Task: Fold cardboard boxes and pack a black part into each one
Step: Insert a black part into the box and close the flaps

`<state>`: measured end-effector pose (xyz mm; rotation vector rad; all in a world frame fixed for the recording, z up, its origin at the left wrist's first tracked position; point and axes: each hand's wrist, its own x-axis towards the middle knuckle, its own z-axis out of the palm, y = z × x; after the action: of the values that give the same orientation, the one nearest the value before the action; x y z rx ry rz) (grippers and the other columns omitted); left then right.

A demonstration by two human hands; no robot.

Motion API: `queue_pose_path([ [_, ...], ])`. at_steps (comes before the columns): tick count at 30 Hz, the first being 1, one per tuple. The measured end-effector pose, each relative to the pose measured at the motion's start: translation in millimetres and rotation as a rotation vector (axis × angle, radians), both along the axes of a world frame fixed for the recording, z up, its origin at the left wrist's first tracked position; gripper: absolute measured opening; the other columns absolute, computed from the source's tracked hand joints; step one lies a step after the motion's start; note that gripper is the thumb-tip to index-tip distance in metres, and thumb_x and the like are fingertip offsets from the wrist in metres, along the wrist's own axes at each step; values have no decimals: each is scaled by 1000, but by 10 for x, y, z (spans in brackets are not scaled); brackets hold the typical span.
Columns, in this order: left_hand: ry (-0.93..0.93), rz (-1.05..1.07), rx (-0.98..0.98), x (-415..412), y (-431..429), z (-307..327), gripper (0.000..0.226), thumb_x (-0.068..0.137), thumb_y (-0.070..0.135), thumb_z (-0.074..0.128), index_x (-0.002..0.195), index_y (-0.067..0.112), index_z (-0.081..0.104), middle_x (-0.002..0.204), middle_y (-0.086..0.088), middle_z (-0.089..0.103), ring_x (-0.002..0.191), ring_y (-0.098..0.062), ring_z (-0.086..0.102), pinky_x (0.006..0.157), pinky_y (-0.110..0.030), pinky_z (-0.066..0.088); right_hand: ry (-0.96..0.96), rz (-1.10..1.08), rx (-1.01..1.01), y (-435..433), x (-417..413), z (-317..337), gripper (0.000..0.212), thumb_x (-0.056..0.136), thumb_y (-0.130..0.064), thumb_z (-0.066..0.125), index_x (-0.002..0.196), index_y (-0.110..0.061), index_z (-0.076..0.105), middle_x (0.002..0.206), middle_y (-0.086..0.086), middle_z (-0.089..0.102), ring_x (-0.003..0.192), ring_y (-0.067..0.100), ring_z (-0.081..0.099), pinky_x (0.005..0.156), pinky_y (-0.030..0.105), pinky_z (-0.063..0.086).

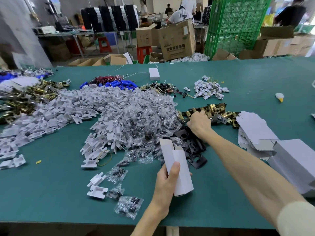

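My left hand [166,183] grips a folded white cardboard box [177,167], held upright and tilted with its top flaps open. My right hand [199,124] reaches forward over a pile of flat black parts [192,147] and rests at the near edge of a heap of brass latch parts [209,111]; its fingers curl down, and what they hold is hidden. A stack of flat unfolded white box blanks [254,132] lies to the right of the right forearm.
The green table [51,193] carries a big heap of white plastic inserts [76,113], bagged screws [144,120], blue parts and wires [119,83], more brass latches [22,99] at left, and finished white boxes [296,160] at right. People work in the background.
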<state>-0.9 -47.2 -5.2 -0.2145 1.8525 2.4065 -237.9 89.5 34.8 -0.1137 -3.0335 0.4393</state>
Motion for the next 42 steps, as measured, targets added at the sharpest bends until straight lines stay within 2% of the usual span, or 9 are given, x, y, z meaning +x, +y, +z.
queue_pose_path([
  [3, 5, -6, -6, -8, 6, 1, 73, 77, 63, 74, 124, 8, 63, 110, -24, 73, 98, -35, 76, 81, -46, 62, 69, 20, -3, 49, 80, 91, 16, 94, -16, 56, 86, -3, 51, 113, 19, 51, 66, 32, 53, 63, 38, 41],
  [9, 27, -23, -15, 13, 2, 16, 73, 75, 62, 77, 124, 10, 62, 111, -21, 74, 98, -33, 76, 78, -39, 61, 131, 32, -61, 231, 207, 238, 29, 93, -15, 54, 66, -7, 49, 74, 11, 62, 56, 28, 53, 51, 33, 39],
  [13, 55, -44, -31, 40, -3, 48, 74, 74, 63, 80, 129, 15, 62, 114, -16, 75, 102, -32, 75, 80, -38, 61, 152, 56, -283, 356, 291, 334, 44, 97, -23, 60, 60, -10, 41, 51, 4, 42, 46, 21, 31, 46, 28, 28],
  [18, 96, -27, -33, 58, -27, 81, 75, 75, 61, 82, 140, 33, 57, 129, -3, 72, 122, -25, 67, 102, -47, 55, 262, 101, -527, 428, 559, 609, 26, 94, -22, 61, 76, -4, 62, 60, 5, 65, 45, 15, 47, 48, 32, 43],
  [20, 123, -57, -75, 77, -15, 105, 74, 76, 60, 81, 142, 39, 55, 131, 5, 70, 121, -18, 67, 98, -39, 56, 270, 190, -615, 425, 722, 760, 16, 94, -22, 64, 84, -10, 66, 65, 1, 70, 45, 10, 57, 46, 29, 51],
  [23, 146, -91, -105, 105, -2, 117, 74, 76, 57, 82, 143, 39, 55, 128, 9, 71, 116, -14, 68, 91, -25, 55, 278, 306, -698, 392, 986, 958, 11, 94, -22, 68, 88, -13, 68, 62, -9, 70, 51, 7, 66, 43, 19, 47],
  [27, 153, -117, -121, 118, -10, 118, 67, 77, 57, 83, 137, 38, 60, 122, 6, 74, 111, -14, 69, 88, -22, 54, 267, 475, -775, 338, 1309, 1169, 12, 96, -25, 68, 91, -15, 72, 71, -5, 73, 58, 15, 71, 49, 15, 46],
  [35, 140, -114, -124, 121, -22, 130, 60, 71, 72, 82, 125, 49, 66, 123, 6, 73, 112, -15, 68, 88, -22, 54, 137, 675, -713, 288, 1616, 1305, 8, 97, -21, 69, 98, -14, 73, 74, -8, 74, 64, 11, 70, 60, 16, 50],
  [42, 145, -133, -91, 136, -18, 148, 69, 75, 46, 91, 137, 35, 62, 127, 2, 73, 118, -17, 68, 91, -22, 54, 85, 660, -697, 420, 1617, 1213, 11, 98, -21, 67, 98, -12, 74, 71, -8, 72, 61, 8, 68, 57, 12, 45],
])
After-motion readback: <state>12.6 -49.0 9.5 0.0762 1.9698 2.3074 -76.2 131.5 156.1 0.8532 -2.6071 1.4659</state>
